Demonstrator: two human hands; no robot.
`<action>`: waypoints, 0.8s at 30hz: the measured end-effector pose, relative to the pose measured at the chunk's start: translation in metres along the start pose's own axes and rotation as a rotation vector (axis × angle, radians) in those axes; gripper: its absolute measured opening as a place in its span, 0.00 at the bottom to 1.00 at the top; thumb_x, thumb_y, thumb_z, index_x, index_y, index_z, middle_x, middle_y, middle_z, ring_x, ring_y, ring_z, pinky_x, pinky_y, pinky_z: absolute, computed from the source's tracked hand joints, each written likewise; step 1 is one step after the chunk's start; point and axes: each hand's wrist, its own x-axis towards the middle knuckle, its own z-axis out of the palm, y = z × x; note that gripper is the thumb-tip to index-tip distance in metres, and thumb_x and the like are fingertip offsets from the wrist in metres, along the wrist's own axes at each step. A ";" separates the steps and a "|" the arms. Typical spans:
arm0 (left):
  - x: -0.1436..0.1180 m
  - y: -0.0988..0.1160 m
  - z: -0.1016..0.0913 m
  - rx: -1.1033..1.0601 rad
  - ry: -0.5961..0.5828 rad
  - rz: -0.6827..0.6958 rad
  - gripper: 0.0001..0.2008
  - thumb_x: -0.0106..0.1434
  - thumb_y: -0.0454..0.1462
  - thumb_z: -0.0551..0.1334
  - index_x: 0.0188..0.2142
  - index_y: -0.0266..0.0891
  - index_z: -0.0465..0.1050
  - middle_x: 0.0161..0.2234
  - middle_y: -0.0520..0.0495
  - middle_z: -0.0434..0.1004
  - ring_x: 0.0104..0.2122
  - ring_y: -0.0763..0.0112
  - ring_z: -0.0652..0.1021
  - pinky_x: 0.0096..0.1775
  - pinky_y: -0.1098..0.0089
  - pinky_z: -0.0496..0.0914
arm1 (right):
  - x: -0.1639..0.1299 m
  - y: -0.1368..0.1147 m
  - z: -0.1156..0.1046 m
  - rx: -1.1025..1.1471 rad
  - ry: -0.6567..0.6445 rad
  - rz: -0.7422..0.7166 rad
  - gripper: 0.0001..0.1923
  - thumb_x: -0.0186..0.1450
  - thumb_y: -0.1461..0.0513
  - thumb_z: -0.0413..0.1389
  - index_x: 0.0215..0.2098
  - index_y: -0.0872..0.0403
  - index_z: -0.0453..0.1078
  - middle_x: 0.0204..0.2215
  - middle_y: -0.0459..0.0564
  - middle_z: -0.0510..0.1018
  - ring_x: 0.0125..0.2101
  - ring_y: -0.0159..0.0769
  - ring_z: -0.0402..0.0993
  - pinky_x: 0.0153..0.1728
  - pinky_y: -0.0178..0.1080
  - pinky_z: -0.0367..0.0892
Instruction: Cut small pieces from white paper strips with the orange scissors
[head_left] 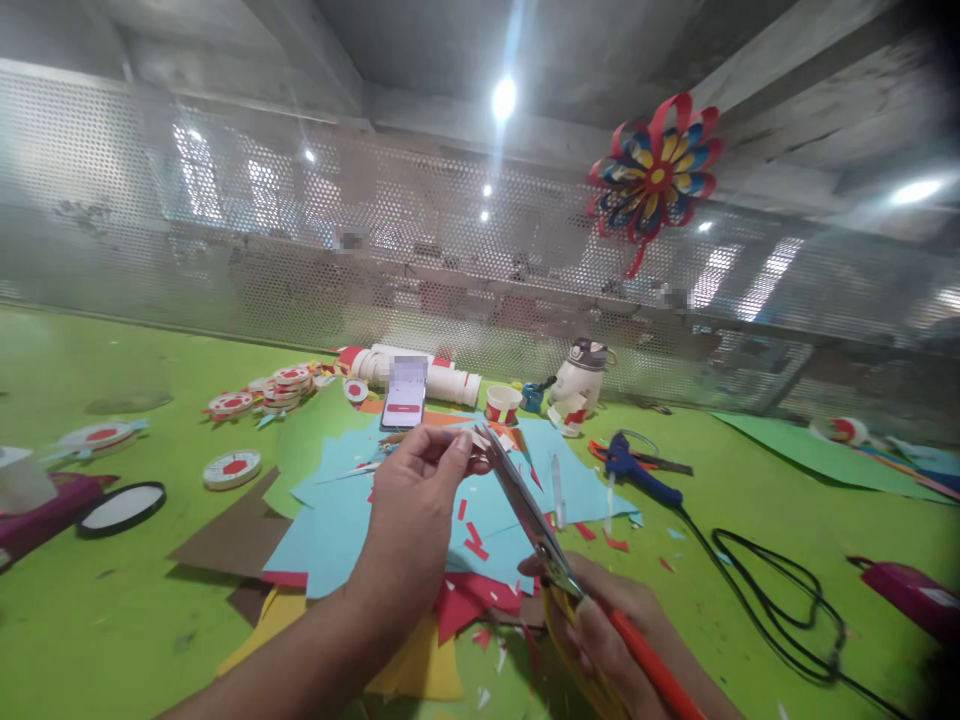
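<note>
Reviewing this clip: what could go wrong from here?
The metal scissors with orange and yellow handles, held in the right hand, have their tips close to the left hand and might nick it. The small pale piece pinched there could drop among the small red paper scraps on the light-blue paper sheets.

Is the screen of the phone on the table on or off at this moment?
On. The phone shows a lit, pale page with a red bar low down.

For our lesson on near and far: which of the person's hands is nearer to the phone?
Left. The left hand is in front of the phone, on its near side; the right hand, holding scissors, is farther back and off to the right.
</note>
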 end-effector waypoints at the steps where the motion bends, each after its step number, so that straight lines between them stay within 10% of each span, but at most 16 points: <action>1: 0.000 0.000 0.000 -0.003 -0.001 0.000 0.06 0.56 0.37 0.64 0.29 0.35 0.71 0.27 0.50 0.75 0.29 0.74 0.75 0.37 0.70 0.69 | 0.000 0.000 0.000 0.005 -0.003 0.003 0.30 0.65 0.42 0.41 0.42 0.56 0.70 0.19 0.43 0.63 0.19 0.31 0.59 0.20 0.33 0.57; 10: 0.000 0.000 0.001 -0.021 0.000 -0.011 0.06 0.55 0.37 0.64 0.28 0.36 0.72 0.27 0.50 0.75 0.28 0.74 0.75 0.37 0.70 0.69 | -0.002 0.003 0.004 0.049 0.039 0.007 0.29 0.65 0.43 0.42 0.43 0.56 0.71 0.26 0.50 0.72 0.26 0.36 0.70 0.27 0.35 0.64; 24: -0.001 0.002 0.001 0.003 0.006 -0.016 0.06 0.55 0.38 0.65 0.28 0.36 0.72 0.26 0.50 0.75 0.28 0.73 0.74 0.37 0.69 0.69 | 0.000 0.005 0.003 0.053 0.010 -0.004 0.29 0.65 0.44 0.42 0.41 0.58 0.71 0.18 0.42 0.59 0.17 0.29 0.57 0.19 0.32 0.57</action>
